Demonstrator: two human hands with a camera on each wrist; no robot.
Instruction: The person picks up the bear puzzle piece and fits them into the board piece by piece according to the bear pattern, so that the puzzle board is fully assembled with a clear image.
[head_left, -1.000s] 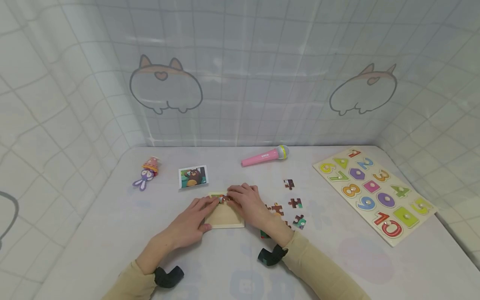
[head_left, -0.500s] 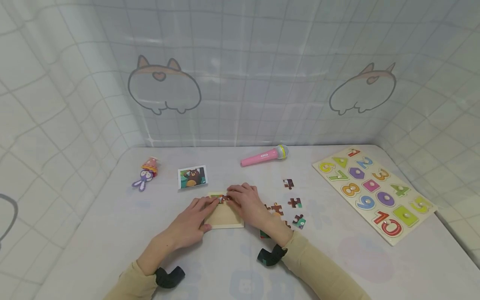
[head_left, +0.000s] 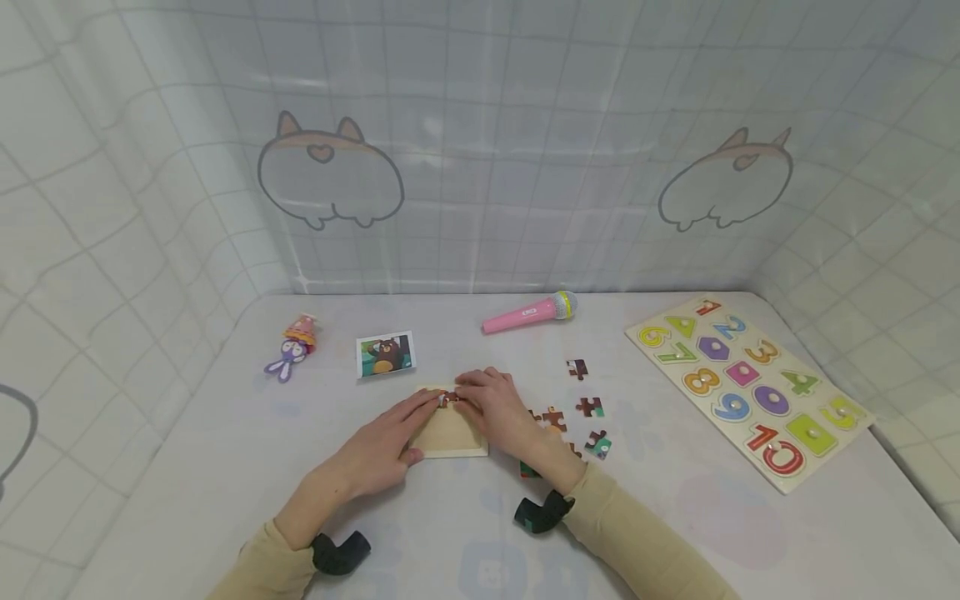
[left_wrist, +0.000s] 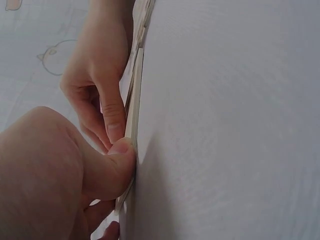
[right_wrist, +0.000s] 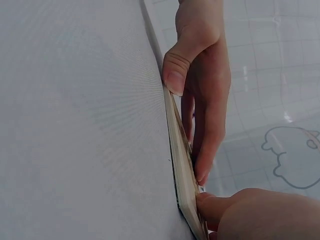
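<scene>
A shallow wooden puzzle tray (head_left: pixel 450 440) lies between the hands, with small jigsaw pieces (head_left: pixel 448 399) along its far edge. The left hand (head_left: pixel 375 450) holds the tray's left side. Its thumb (left_wrist: pixel 120 150) is on the near part of the rim (right_wrist: pixel 182 167), and its fingers stretch over the upper left corner, covering what lies there. From the right, the right hand (head_left: pixel 501 414) pinches a brown piece at the far edge with thumb and fingers; most of that piece is hidden. Both hands' fingertips almost meet there.
Loose jigsaw pieces (head_left: pixel 590 407) lie right of the tray, some under the right forearm. A bear picture card (head_left: pixel 386 354) stands behind it. Farther out are a pink toy microphone (head_left: pixel 528 314), a purple rabbit toy (head_left: pixel 291 354) and a number board (head_left: pixel 750 387).
The left fingers have slid slightly forward and now cover the green piece at the tray's upper left. The right hand stays almost still at the far edge.
</scene>
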